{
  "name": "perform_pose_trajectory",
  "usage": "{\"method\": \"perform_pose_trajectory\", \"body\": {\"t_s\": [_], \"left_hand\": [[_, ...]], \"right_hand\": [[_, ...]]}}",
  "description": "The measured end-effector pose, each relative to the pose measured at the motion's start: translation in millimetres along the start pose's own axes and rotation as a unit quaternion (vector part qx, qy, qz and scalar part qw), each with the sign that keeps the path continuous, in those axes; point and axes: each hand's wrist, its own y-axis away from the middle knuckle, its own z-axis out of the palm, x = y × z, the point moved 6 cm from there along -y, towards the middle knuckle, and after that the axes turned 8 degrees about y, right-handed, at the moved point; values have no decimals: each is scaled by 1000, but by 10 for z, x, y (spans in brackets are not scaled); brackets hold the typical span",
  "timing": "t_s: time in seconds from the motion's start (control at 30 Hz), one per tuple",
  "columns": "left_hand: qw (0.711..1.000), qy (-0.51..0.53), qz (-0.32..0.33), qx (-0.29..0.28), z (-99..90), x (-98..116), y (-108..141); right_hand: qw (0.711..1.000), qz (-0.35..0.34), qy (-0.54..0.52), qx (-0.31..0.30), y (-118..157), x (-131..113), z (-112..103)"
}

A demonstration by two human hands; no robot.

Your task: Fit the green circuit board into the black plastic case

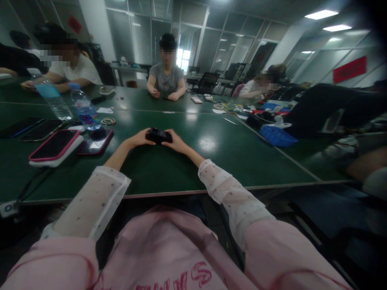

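Now, green table (236,163): broad and glossy, and that smooth top could let a dropped item skid.
Blue basket (276,137): over on the right, well apart from the hands.
Purple-printed bottle (86,110): left side, beyond the phones; a swinging left forearm might tip it.
Hands: left hand (139,138) and right hand (177,141) both gripping, one at each end; uneven pressure could twist the hold.
Pink-edged phone (56,145): near left, atop something white, so a knock could shift it.
Black device (159,136): between the hands; loose fingertips might drop it. Lifted or resting? Can't tell.
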Motion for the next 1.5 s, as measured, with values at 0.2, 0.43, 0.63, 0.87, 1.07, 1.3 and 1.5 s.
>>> {"method": "perform_pose_trajectory", "body": {"t_s": [0.2,0.43,0.63,0.87,1.07,1.3,1.5], "left_hand": [[1000,4,-5,1,-3,-13,-9],[1000,1,-8,2,-16,-58,-24],[1000,-1,-15,6,0,-8,-6],[1000,1,-10,-3,18,13,-1],[1000,21,-14,-6,-8,-68,-41],[999,37,-21,2,-10,-117,-67],[999,29,-19,-25,28,-66,-51]], "right_hand": [[1000,-1,-1,-1,0,-4,0],[1000,17,-7,0,-7,30,11],[1000,27,-10,-1,-8,47,12],[999,38,-16,8,-2,67,6],[999,44,-23,9,-3,87,-4],[999,41,-29,13,-49,145,-58],[995,40,-74,61,-113,198,-262]]}}
